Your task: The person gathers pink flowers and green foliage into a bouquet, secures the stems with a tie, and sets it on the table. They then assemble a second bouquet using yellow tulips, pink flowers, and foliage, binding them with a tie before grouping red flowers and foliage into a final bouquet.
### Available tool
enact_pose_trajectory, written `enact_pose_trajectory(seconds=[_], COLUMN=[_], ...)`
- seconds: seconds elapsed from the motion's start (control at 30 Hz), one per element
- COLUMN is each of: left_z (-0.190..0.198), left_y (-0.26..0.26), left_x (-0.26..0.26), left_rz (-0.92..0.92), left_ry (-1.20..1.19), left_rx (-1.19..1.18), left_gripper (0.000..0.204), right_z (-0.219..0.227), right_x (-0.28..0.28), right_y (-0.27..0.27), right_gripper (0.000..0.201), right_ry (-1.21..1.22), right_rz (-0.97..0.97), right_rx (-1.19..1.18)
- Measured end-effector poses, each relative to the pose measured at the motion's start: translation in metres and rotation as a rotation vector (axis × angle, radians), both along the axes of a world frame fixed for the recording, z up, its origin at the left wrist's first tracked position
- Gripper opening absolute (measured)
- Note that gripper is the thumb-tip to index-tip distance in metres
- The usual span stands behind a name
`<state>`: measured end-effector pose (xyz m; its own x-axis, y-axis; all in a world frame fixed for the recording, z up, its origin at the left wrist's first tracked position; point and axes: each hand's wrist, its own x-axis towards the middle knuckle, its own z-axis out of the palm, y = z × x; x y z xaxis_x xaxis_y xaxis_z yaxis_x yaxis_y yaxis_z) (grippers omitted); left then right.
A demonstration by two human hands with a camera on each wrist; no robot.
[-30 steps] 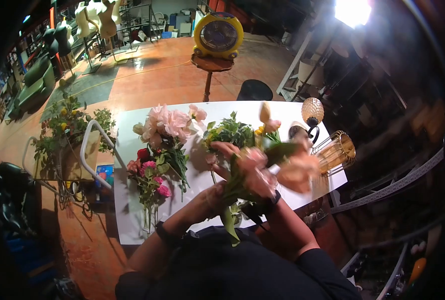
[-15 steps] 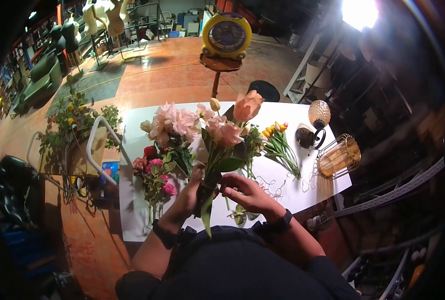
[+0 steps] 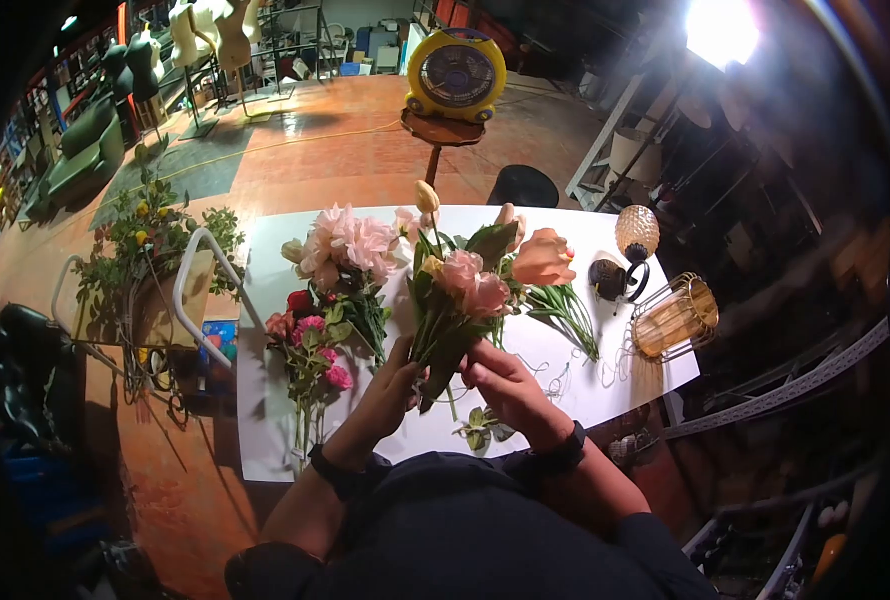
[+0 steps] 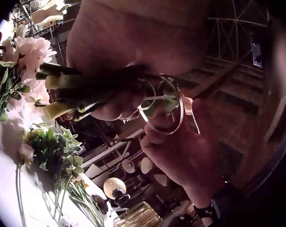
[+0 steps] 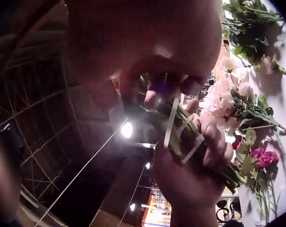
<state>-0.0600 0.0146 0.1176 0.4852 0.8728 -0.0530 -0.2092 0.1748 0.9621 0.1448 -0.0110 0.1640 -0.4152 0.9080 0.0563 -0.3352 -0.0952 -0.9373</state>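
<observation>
In the head view the left hand (image 3: 385, 398) grips the green stems of a bouquet (image 3: 483, 292) of pink flowers, held upright above the white table. Opposite it, the right hand (image 3: 515, 392) is at the stems with curled fingers. A thin pale strip (image 4: 181, 112) hangs in loops between the hands in the left wrist view, and the fingers of the right hand (image 4: 173, 153) pinch it. Pale bands (image 5: 172, 124) lie across the stems in the right wrist view, beside the curled fingers of the left hand (image 5: 213, 144). The right fingertips are partly hidden.
Pink flowers (image 3: 350, 245) and magenta flowers (image 3: 310, 333) lie left on the white table (image 3: 265, 445). Yellow-orange tulips (image 3: 568, 310), a glass-shaded lamp (image 3: 637, 233) and a wire holder (image 3: 677, 318) are at right. A yellow fan (image 3: 456, 75) stands beyond.
The bouquet, first low and tilted across the hands, was raised upright, then its flowers spread to the right. The right hand has moved in close to the stems below the blooms.
</observation>
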Motion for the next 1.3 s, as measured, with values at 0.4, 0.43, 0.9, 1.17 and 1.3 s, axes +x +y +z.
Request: enact_pose_trajectory(seconds=[0.4, 0.43, 0.9, 1.17, 1.3], left_z=[-0.003, -0.002, -0.016, -0.008, -0.008], left_y=[-0.001, -0.001, -0.006, -0.009, -0.010], left_x=[0.004, 0.003, 0.010, 0.009, 0.008], left_rz=[-0.050, -0.055, -0.031, -0.014, -0.057], left_ry=[0.032, 0.035, 0.168, 0.273, 0.269], left_rx=[-0.049, -0.074, 0.205, 0.335, 0.243], left_gripper=[0.038, 0.038, 0.035, 0.037, 0.039], right_z=[0.023, 0.023, 0.021, 0.020, 0.017], right_x=[0.019, 0.022, 0.002, -0.010, -0.007], right_y=[-0.001, -0.003, -0.002, -0.007, -0.007], right_gripper=[0.086, 0.086, 0.035, 0.042, 0.038], right_ry=[0.090, 0.090, -0.537, -0.904, -0.999], right_rz=[-0.220, -0.221, 0.019, -0.149, -0.212], right_rx=[0.114, 0.115, 0.329, 0.736, 0.729])
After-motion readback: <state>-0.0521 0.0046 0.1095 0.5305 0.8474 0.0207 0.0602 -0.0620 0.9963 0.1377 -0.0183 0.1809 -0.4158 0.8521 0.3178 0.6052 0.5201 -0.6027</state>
